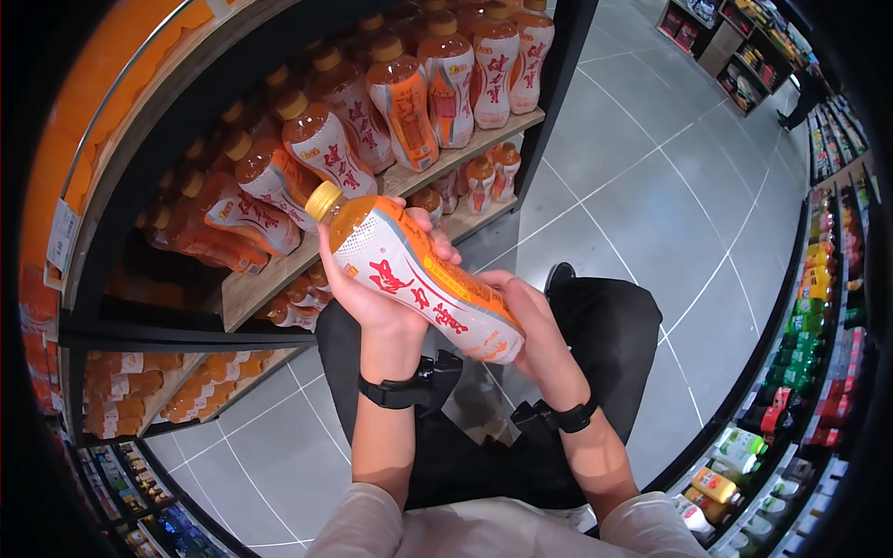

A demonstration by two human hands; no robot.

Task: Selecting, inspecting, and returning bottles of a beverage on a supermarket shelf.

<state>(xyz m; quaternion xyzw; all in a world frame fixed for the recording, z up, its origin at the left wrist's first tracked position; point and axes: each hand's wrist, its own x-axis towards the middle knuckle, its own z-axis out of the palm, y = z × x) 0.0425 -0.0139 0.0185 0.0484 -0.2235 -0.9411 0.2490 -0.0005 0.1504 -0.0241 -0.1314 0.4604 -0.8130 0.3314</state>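
Note:
A large drink bottle [423, 284] with a yellow cap, orange contents and a white and orange label lies tilted across both my hands, its cap toward the upper left. My left hand [358, 284] cups it from beneath near the neck, with fingertips curling over the far side. Around the base of the bottle, my right hand [532, 321] has its fingers closed. Just beyond the cap stand rows of similar bottles [321, 139] on a wooden shelf [465, 149]. Each of my wrists wears a black strap with a small device.
Smaller bottles [479, 179] fill a lower shelf at left. Grey tiled floor [642, 177] stretches to the right. Another shelf of colourful bottles [800, 349] curves along the right rim. A person in dark clothes [807, 98] stands far off, near a dark display unit [735, 56].

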